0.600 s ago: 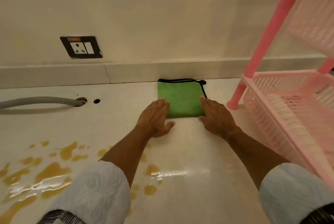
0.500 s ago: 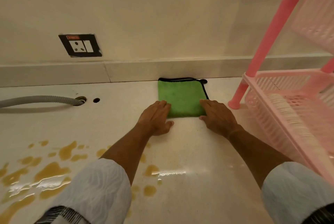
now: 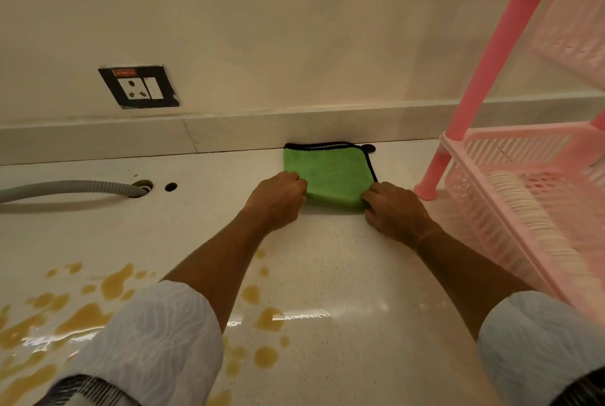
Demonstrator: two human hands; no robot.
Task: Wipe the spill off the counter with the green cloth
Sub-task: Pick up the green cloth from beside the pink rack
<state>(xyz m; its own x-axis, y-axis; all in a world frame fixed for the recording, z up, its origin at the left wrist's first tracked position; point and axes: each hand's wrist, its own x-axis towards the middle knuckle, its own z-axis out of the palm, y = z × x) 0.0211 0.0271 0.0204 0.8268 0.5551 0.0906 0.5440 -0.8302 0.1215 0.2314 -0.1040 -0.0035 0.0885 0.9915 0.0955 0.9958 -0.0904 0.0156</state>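
Our left hand (image 3: 278, 201) and right hand (image 3: 391, 210) each pinch a near corner of the folded green cloth (image 3: 329, 178) to lift it from the tabletop (image 3: 327, 261); the spill (image 3: 82, 314) lies behind our hands, toward us.

Both forearms stretched forward and converging, bare below white patterned sleeves, left hand (image 3: 278, 201) knuckles-up with fingers curled under into a closed grip at its inner side, right hand (image 3: 394, 212) likewise palm-down, thumb and fingers pinched together, wrists low and near level.
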